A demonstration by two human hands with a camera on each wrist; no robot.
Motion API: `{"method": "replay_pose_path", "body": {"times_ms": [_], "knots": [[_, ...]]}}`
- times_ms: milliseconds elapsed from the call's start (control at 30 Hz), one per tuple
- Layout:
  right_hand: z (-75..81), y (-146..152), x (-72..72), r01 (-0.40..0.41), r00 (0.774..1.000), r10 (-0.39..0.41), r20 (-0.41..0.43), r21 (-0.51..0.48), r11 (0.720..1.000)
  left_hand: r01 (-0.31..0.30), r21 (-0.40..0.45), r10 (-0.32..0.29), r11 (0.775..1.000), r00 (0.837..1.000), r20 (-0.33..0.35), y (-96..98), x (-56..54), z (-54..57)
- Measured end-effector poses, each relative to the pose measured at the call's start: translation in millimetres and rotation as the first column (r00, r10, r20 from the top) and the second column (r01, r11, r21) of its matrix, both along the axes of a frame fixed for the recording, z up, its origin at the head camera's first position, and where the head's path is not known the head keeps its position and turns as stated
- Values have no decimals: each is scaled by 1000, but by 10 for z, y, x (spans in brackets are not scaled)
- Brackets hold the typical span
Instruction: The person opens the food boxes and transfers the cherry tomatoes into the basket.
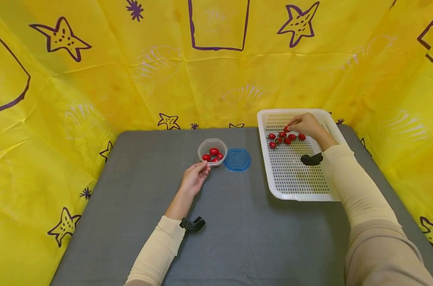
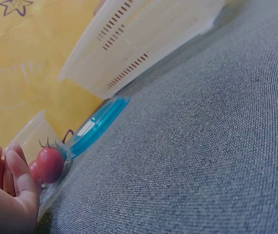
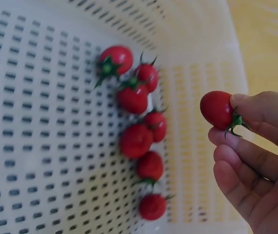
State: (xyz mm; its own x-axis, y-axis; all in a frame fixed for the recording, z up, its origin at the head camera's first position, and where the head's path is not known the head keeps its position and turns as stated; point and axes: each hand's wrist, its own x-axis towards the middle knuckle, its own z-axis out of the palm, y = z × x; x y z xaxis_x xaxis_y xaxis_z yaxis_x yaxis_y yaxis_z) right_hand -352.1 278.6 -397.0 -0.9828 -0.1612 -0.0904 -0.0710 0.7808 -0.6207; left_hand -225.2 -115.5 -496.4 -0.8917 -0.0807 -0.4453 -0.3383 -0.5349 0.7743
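My right hand [image 1: 306, 125] pinches a red cherry tomato [image 3: 217, 109] with a green stem between thumb and fingertips, above the white basket [image 1: 273, 178]. Several more cherry tomatoes [image 3: 136, 141] lie in a loose group on the basket's slotted floor, beside its far wall. My left hand [image 1: 195, 178] holds the near rim of a small clear plastic container [image 1: 202, 147] between thumb and fingers. Inside that container sit several cherry tomatoes [image 2: 50, 164], one showing its green stem in the left wrist view.
A blue lid [image 1: 237, 160] lies flat just right of the container, between it and the basket. Grey cloth [image 1: 230, 230] covers the table. Yellow printed sheets [image 1: 202, 79] hang behind it and at both sides. A black wrist strap [image 1: 193, 224] is on the left sleeve.
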Motion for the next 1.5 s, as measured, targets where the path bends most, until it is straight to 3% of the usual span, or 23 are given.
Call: {"method": "replay_pose_path", "body": {"times_ms": [233, 500, 700, 933, 1500], "knots": [[-140, 155, -3, 21, 999, -22, 33, 26, 999, 7, 10, -7, 1000, 1000, -15, -7, 1, 4], [-232, 202, -5, -9, 1000, 12, -16, 134, 991, 5, 20, -4, 1000, 1000, -14, -14, 5, 3], [-287, 209, -3, 2, 1000, 2, -28, 144, 990, -2, 23, 2, 1000, 1000, -7, -12, 4, 3], [-377, 219, -19, -4, 1000, 1, 18, 140, 990, -4, 35, 4, 999, 1000, -5, -15, 5, 7], [-458, 232, -15, -3, 999, -2, 33, 163, 987, 2, 32, -2, 999, 1000, -12, -8, 3, 9]]}}
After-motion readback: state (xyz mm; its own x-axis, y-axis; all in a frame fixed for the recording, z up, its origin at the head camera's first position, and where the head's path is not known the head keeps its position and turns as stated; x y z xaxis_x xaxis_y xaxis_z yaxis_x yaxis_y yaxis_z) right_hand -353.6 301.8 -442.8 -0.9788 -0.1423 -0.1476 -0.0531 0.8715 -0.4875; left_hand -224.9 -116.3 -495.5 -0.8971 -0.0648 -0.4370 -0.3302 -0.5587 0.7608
